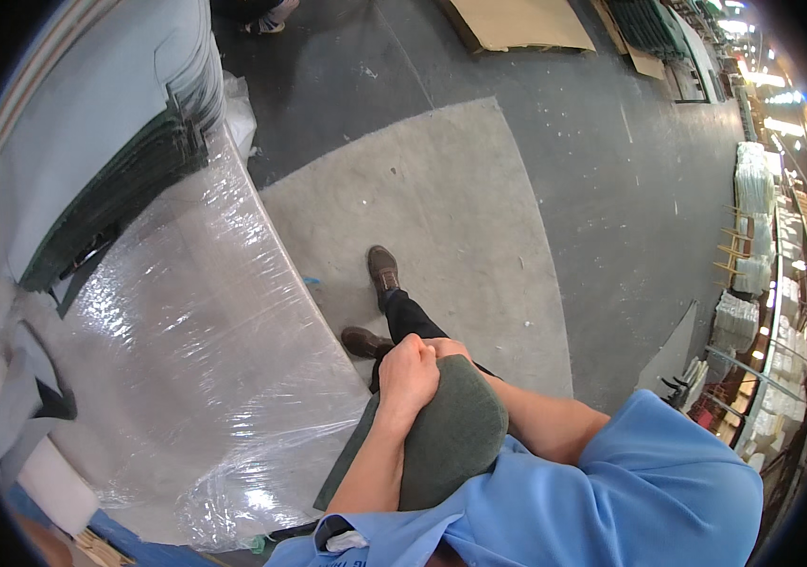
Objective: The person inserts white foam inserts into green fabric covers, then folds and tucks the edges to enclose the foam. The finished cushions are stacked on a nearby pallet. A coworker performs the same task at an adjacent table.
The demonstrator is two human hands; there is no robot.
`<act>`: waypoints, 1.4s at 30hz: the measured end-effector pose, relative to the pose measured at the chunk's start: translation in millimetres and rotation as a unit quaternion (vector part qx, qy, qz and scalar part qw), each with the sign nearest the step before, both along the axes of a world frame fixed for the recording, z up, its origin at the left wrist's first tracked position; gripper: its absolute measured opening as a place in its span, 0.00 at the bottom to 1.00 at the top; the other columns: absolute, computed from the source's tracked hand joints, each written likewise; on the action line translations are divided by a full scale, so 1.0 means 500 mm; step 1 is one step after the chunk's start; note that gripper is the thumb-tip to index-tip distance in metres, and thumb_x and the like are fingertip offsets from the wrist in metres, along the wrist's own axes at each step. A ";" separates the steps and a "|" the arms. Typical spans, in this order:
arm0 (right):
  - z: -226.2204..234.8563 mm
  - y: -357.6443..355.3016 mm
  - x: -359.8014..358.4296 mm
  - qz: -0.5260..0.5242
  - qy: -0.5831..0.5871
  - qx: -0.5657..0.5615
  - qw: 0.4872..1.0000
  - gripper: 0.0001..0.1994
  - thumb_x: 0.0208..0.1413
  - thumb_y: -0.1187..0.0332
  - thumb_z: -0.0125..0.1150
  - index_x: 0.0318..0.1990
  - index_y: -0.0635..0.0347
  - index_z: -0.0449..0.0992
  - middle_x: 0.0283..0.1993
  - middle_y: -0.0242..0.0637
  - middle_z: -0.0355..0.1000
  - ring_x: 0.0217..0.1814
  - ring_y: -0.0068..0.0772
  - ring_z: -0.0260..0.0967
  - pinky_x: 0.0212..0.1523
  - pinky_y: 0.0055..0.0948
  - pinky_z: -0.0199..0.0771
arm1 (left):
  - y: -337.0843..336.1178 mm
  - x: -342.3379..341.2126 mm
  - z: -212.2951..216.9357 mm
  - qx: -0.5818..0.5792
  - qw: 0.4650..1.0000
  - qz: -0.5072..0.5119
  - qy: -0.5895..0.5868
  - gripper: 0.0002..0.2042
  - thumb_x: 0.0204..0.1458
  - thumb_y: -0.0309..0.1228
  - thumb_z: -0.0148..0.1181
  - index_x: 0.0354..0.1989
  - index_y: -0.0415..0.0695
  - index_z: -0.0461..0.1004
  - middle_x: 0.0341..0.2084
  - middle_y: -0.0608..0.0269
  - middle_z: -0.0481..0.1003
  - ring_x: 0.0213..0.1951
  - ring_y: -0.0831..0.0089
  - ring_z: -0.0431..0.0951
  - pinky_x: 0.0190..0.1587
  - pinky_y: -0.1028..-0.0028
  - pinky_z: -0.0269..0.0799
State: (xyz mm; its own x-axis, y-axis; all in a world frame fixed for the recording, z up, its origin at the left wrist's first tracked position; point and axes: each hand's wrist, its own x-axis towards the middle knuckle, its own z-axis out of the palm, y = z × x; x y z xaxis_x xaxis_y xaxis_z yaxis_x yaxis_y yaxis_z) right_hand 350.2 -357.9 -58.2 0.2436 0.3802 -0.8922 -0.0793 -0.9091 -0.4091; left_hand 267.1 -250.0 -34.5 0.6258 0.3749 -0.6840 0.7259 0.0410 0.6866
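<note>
A dark green, fabric-like piece (455,430) with a rounded edge is bent up against my body, between my forearms. My left hand (410,373) is closed at its far edge, with the left forearm lying across the green material. My right hand (449,348) meets the left one there. Its fingers are mostly hidden behind the left hand and the piece, but it looks closed on the same edge. At the far left, a stack of similar dark green pieces (124,184) leans beside tall white sheets (91,94).
A table covered in clear plastic wrap (205,350) stands close on my left. Pale grey sheeting (441,189) lies on the dark floor under my shoes (382,266). Flat cardboard (521,24) is at the far side. Racks with white bundles (753,189) line the right.
</note>
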 end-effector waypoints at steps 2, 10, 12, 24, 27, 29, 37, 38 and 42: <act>-0.047 0.005 -0.023 0.163 -0.064 -0.005 0.985 0.12 0.62 0.64 0.62 0.48 0.56 0.84 0.49 0.42 0.84 0.53 0.36 0.81 0.54 0.35 0.79 | 0.004 -0.007 -0.003 0.016 1.000 0.007 0.022 0.12 0.61 0.33 0.58 0.31 0.36 0.76 0.31 0.42 0.81 0.38 0.45 0.82 0.43 0.53 0.75; -0.110 0.010 -0.077 0.028 -0.046 0.061 0.997 0.14 0.64 0.56 0.61 0.45 0.56 0.84 0.44 0.43 0.84 0.50 0.44 0.82 0.51 0.39 0.80 | 0.003 -0.035 -0.014 0.031 0.997 0.041 0.058 0.12 0.60 0.34 0.60 0.30 0.37 0.74 0.23 0.49 0.78 0.29 0.55 0.80 0.38 0.58 0.74; -0.110 0.009 -0.081 -0.246 0.063 0.038 0.967 0.14 0.68 0.56 0.60 0.44 0.58 0.83 0.40 0.41 0.83 0.43 0.40 0.81 0.46 0.38 0.79 | 0.019 -0.030 0.013 -0.007 0.995 0.043 0.086 0.13 0.61 0.35 0.59 0.30 0.37 0.74 0.24 0.50 0.78 0.30 0.58 0.79 0.38 0.59 0.73; 0.162 -0.031 -0.036 -0.378 0.012 0.386 0.841 0.15 0.76 0.61 0.50 0.47 0.65 0.79 0.41 0.33 0.78 0.46 0.23 0.73 0.54 0.28 0.73 | 0.008 -0.071 -0.035 0.012 0.999 0.030 0.015 0.14 0.61 0.37 0.61 0.30 0.37 0.76 0.25 0.52 0.79 0.30 0.61 0.80 0.39 0.63 0.75; 0.136 -0.016 -0.035 -0.395 0.067 0.406 0.821 0.18 0.76 0.59 0.49 0.46 0.65 0.79 0.40 0.35 0.79 0.44 0.25 0.74 0.52 0.28 0.74 | 0.029 -0.042 0.043 0.175 0.984 -0.012 0.032 0.12 0.66 0.36 0.53 0.42 0.39 0.76 0.38 0.41 0.80 0.44 0.41 0.80 0.49 0.50 0.74; 0.117 -0.021 -0.044 -0.398 0.102 0.398 0.820 0.20 0.76 0.56 0.49 0.45 0.65 0.80 0.38 0.36 0.79 0.42 0.26 0.75 0.50 0.28 0.74 | 0.041 -0.069 0.130 0.249 0.966 0.022 -0.073 0.11 0.66 0.33 0.54 0.43 0.37 0.76 0.40 0.43 0.79 0.46 0.43 0.79 0.50 0.51 0.73; 0.054 -0.004 -0.061 -0.393 0.148 0.339 0.842 0.33 0.77 0.44 0.39 0.33 0.66 0.78 0.25 0.43 0.77 0.28 0.33 0.75 0.35 0.31 0.78 | -0.074 -0.367 0.247 -0.120 0.964 0.220 -0.091 0.25 0.73 0.47 0.50 0.63 0.37 0.76 0.56 0.56 0.80 0.59 0.68 0.76 0.65 0.66 0.68; 0.038 -0.001 -0.061 -0.389 0.161 0.343 0.840 0.33 0.76 0.43 0.39 0.32 0.65 0.77 0.24 0.43 0.77 0.28 0.35 0.75 0.36 0.32 0.77 | -0.084 -0.368 0.243 -0.155 0.952 0.247 -0.096 0.25 0.74 0.47 0.50 0.64 0.37 0.76 0.56 0.57 0.80 0.59 0.69 0.76 0.65 0.67 0.68; -0.027 0.004 -0.062 -0.400 0.233 0.335 0.821 0.35 0.76 0.41 0.38 0.28 0.63 0.75 0.20 0.41 0.73 0.26 0.41 0.72 0.37 0.39 0.76 | -0.102 -0.365 0.209 -0.114 0.961 0.223 -0.113 0.26 0.73 0.46 0.50 0.66 0.37 0.75 0.56 0.59 0.79 0.58 0.71 0.76 0.64 0.68 0.68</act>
